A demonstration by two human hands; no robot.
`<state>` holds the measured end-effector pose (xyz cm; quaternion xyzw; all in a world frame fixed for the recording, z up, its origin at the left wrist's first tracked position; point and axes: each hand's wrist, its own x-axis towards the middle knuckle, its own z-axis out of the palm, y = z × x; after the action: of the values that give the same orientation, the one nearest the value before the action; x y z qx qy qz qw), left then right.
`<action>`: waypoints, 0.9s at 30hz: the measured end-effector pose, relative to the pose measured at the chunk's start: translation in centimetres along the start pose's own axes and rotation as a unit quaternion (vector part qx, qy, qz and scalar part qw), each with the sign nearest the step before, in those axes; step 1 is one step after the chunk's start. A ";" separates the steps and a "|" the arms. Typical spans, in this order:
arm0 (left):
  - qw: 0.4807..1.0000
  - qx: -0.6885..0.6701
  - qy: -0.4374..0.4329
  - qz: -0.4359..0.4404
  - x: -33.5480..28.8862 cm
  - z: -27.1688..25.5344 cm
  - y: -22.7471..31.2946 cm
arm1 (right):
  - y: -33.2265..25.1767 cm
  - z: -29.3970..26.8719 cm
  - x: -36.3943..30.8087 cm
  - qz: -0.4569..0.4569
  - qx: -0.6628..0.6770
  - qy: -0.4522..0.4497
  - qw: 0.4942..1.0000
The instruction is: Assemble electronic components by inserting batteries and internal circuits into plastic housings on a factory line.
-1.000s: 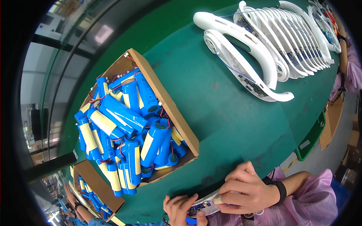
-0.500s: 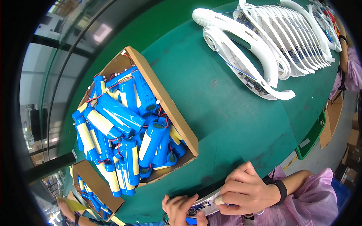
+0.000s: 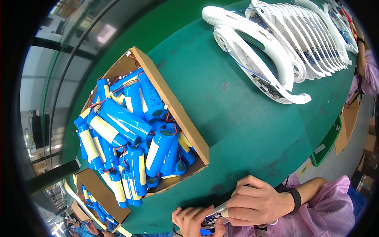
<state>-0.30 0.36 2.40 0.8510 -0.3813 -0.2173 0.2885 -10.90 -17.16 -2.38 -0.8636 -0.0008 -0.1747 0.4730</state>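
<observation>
At the lower edge, my left hand (image 3: 194, 220) is closed round a white curved housing (image 3: 222, 206) with a circuit board (image 3: 211, 221) inside it. Bent over the right part of this housing is my right hand (image 3: 254, 203), its fingers drawn together. A small pale piece (image 3: 225, 213) shows at its fingertips; its kind cannot be made out. Fingers and palm hide most of the housing. Left of my hands stands an open cardboard box (image 3: 173, 104), heaped with blue battery packs (image 3: 125, 118) with cream labels and red and black leads.
Similar white housings (image 3: 252, 67) with boards and blue wires stand in a row at the far right of the green table (image 3: 244, 134). A smaller box (image 3: 104, 193) of batteries is at the lower left. Other people's arms (image 3: 361, 59) show at the right and lower left.
My left hand has shifted slightly right, its fingers closer over the board. My right hand has lowered a little, its knuckles flatter. At the lower left, another person's hand has moved.
</observation>
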 end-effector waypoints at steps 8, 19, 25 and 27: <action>1.000 0.011 -0.021 0.005 0.7 -0.5 0.6 | 0.5 0.9 -0.6 -0.016 -0.005 0.038 0.999; 0.999 -0.004 -0.018 -0.038 0.7 -0.5 1.3 | 0.6 0.8 -1.1 -0.033 -0.005 0.054 0.998; 0.999 -0.004 0.035 -0.027 0.7 -0.6 1.7 | 0.4 -2.6 0.0 0.065 0.134 0.062 0.987; 0.997 -0.013 0.070 -0.004 0.8 -0.5 1.7 | 0.3 -2.7 -0.3 0.091 0.110 0.056 0.988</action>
<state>-0.43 -0.99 3.83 0.8615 -0.3541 -0.1637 0.3249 -11.96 -19.51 -1.35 -0.7912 0.0855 -0.1778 0.5788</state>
